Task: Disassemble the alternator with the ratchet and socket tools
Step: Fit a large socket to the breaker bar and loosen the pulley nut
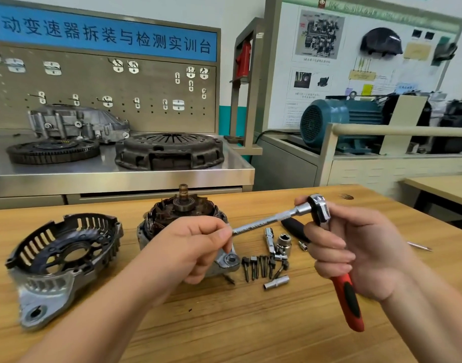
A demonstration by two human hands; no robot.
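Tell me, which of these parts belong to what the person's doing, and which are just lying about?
In use: ratchet in the right hand, extension bar pinched by the left hand, alternator body, removed end cover, bolts, loose sockets.
Lying about: clutch cover, flywheel, gearbox casing, blue motor.

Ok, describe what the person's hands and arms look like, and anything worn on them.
The left hand and right hand are bare: no gloves, rings or watch show. Both forearms are bare too, with no sleeves in view.
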